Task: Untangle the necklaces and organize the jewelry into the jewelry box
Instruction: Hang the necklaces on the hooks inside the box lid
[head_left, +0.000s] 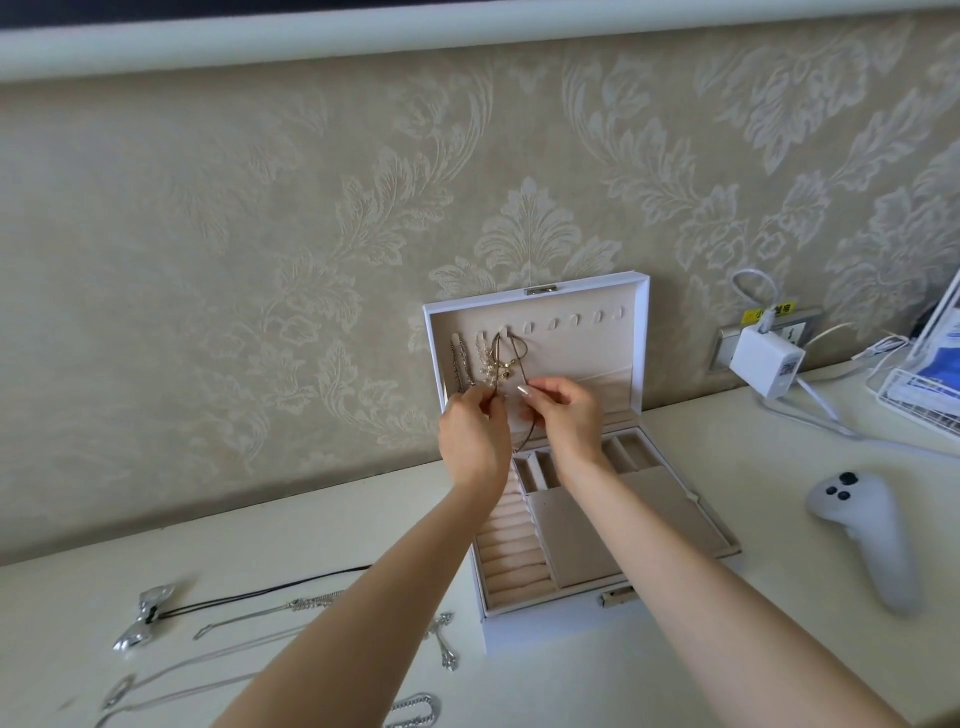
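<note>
Our left hand (475, 434) and right hand (563, 410) each pinch the thin gold-toned necklace (526, 353) between curled fingertips. Its loop is draped over a hook in the open jewelry box (519, 634) lid. We judge hanging is under way. Next we should seat the chain, release gently, then take the silver necklaces (291, 605) from the desk (675, 649).

Left grip (475, 436), right grip (563, 415) on necklace (505, 370)

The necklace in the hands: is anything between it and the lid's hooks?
Nothing visible. The necklace already loops over a hook in the lid, with the left hand and right hand pinching its lower strands.
</note>
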